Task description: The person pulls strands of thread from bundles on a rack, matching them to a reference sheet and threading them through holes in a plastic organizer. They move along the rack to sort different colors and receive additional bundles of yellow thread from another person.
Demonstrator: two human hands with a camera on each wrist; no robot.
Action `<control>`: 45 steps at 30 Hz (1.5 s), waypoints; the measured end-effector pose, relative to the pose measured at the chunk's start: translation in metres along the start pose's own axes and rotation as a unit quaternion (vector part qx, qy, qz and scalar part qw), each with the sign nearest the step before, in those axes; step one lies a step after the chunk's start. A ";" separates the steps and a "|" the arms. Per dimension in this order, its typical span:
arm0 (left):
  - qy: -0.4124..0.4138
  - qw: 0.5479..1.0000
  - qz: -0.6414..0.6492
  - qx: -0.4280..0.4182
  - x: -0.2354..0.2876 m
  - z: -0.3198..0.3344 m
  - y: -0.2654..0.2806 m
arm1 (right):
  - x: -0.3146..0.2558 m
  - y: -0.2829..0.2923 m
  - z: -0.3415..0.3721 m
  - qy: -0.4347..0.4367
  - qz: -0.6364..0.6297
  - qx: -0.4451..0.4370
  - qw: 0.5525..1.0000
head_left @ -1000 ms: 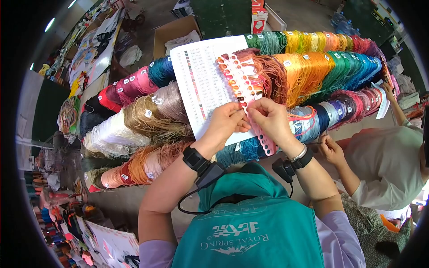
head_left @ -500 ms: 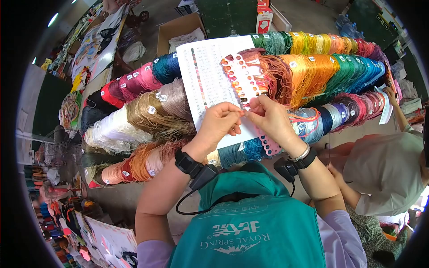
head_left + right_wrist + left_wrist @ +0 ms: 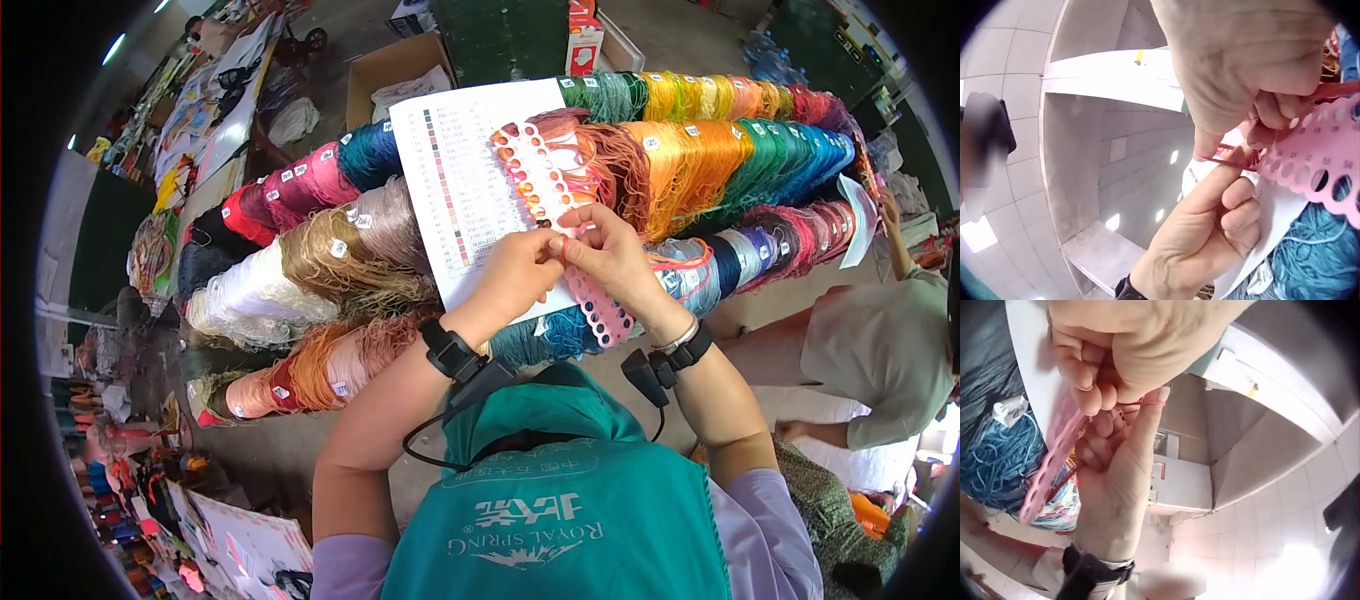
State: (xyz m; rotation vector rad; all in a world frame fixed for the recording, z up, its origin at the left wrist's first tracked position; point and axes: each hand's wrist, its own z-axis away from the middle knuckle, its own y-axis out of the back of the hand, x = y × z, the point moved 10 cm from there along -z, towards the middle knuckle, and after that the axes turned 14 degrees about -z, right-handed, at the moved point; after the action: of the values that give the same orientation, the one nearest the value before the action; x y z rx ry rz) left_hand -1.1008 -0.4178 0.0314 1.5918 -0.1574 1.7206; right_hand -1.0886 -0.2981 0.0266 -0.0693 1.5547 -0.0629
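Hands meet at the middle of the picture, over a pink perforated card [image 3: 598,308]. From the head view, we see the card's long axis slant from upper left to lower right, passing beneath the right hand [image 3: 612,262]. The right is the nearer hand; the left hand [image 3: 508,272] comes in from the card's left side, above the printed sheet [image 3: 455,190].

What counts, in our judgement, is the short span between the two thumbs: red thread [image 3: 1152,403] crosses there, looped round the right thumb's tip, and its bundle runs back through the curled right fingers toward the card's edge. In the right wrist view the card lies just beyond those fingers, holes showing, blue yarn [image 3: 1316,250] below it.

Left fingers pinch the thread, as best we can tell; overlapping knuckles hide the exact contact. Right fingers are curled round the thread, right beside the card; whether they grip the card too, we cannot tell.
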 end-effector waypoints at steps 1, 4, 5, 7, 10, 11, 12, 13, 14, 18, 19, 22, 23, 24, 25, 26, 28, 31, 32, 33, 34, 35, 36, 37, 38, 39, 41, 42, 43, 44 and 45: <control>-0.023 0.999 -0.042 0.006 0.003 -0.002 0.001 | -0.002 0.000 0.001 0.004 0.013 0.001 1.000; -0.020 0.999 0.036 -0.025 -0.006 -0.006 0.002 | -0.009 0.001 0.001 0.016 0.076 0.018 0.997; 0.030 0.978 0.195 -0.070 -0.015 -0.004 -0.001 | -0.012 0.001 0.001 0.020 0.100 0.027 0.994; 0.087 0.889 0.432 -0.128 -0.016 0.012 0.004 | -0.016 -0.002 0.003 -0.008 0.129 0.034 0.991; 0.020 0.873 0.468 -0.135 -0.023 0.046 0.058 | -0.018 -0.006 0.007 -0.052 0.150 0.047 0.986; 0.014 0.871 0.480 -0.104 -0.026 0.063 0.083 | -0.018 -0.007 0.008 -0.067 0.154 0.050 0.985; 0.029 0.882 0.469 -0.040 -0.027 0.084 0.112 | -0.019 -0.008 0.008 -0.068 0.172 0.046 0.982; 0.002 0.915 0.403 0.001 -0.032 0.107 0.146 | -0.020 -0.008 0.008 -0.069 0.190 0.044 0.978; 0.015 0.920 0.386 0.063 -0.045 0.130 0.174 | -0.019 -0.007 0.008 -0.069 0.209 0.041 0.975; 0.013 0.885 0.425 0.192 -0.100 0.226 0.265 | -0.024 -0.011 0.009 -0.047 0.234 0.057 0.970; 0.018 0.895 0.395 0.204 -0.115 0.246 0.283 | -0.027 -0.013 0.011 -0.054 0.246 0.059 0.966; 0.277 0.918 -0.059 0.279 -0.147 0.293 0.312 | -0.035 -0.021 0.016 -0.025 0.261 0.060 0.963; 0.273 0.893 -0.208 0.292 -0.141 0.291 0.316 | -0.036 -0.022 0.018 -0.017 0.264 0.061 0.963; 0.263 0.847 -0.352 0.298 -0.136 0.284 0.312 | -0.037 -0.024 0.020 -0.011 0.267 0.062 0.962; 0.247 0.783 -0.487 0.298 -0.123 0.274 0.302 | -0.037 -0.026 0.022 -0.004 0.271 0.063 0.961; 0.179 0.831 -0.441 0.289 -0.112 0.256 0.286 | -0.040 -0.027 0.024 0.009 0.273 0.067 0.960; 0.061 0.917 -0.298 0.259 -0.075 0.210 0.244 | -0.043 -0.032 0.030 0.036 0.278 0.074 0.957; -0.022 0.985 -0.088 0.150 -0.050 0.139 0.184 | -0.048 -0.036 0.038 0.070 0.304 0.094 0.945; -0.021 0.993 -0.037 0.113 -0.051 0.117 0.165 | -0.051 -0.036 0.042 0.086 0.327 0.109 0.935; 0.002 0.996 0.016 0.085 -0.065 0.096 0.148 | -0.055 -0.036 0.046 0.101 0.349 0.125 0.923; 0.020 0.996 0.077 0.049 -0.063 0.082 0.129 | -0.057 -0.035 0.049 0.115 0.371 0.140 0.911; 0.037 0.990 0.133 0.008 -0.069 0.069 0.112 | -0.062 -0.037 0.053 0.151 0.412 0.154 0.885; 0.054 0.980 0.187 -0.032 -0.076 0.058 0.095 | -0.065 -0.038 0.058 0.186 0.451 0.166 0.857; 0.052 0.970 0.231 -0.047 -0.074 0.052 0.086 | -0.068 -0.040 0.062 0.220 0.489 0.178 0.825; 0.052 0.958 0.275 -0.061 -0.072 0.047 0.078 | -0.063 -0.039 0.062 0.204 0.484 0.179 0.832; 0.054 0.944 0.317 -0.076 -0.071 0.044 0.069 | -0.058 -0.037 0.063 0.187 0.479 0.180 0.839; 0.053 0.933 0.351 -0.060 -0.072 0.039 0.061 | -0.051 -0.034 0.063 0.171 0.461 0.188 0.850; 0.053 0.927 0.369 -0.051 -0.073 0.037 0.059 | -0.048 -0.032 0.062 0.171 0.450 0.194 0.855; 0.059 0.924 0.374 -0.048 -0.075 0.035 0.058 | -0.046 -0.031 0.062 0.172 0.438 0.199 0.860; 0.059 0.921 0.382 -0.050 -0.076 0.035 0.058 | -0.046 -0.030 0.063 0.170 0.422 0.204 0.867; 0.060 0.918 0.390 -0.051 -0.075 0.035 0.058 | -0.046 -0.028 0.065 0.168 0.406 0.208 0.874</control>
State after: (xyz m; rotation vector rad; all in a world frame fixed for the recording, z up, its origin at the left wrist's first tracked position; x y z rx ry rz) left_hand -1.1133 -0.5110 -0.0053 1.4243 -0.9068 2.3435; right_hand -1.0244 -0.3215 0.0762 0.9824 1.7713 0.2710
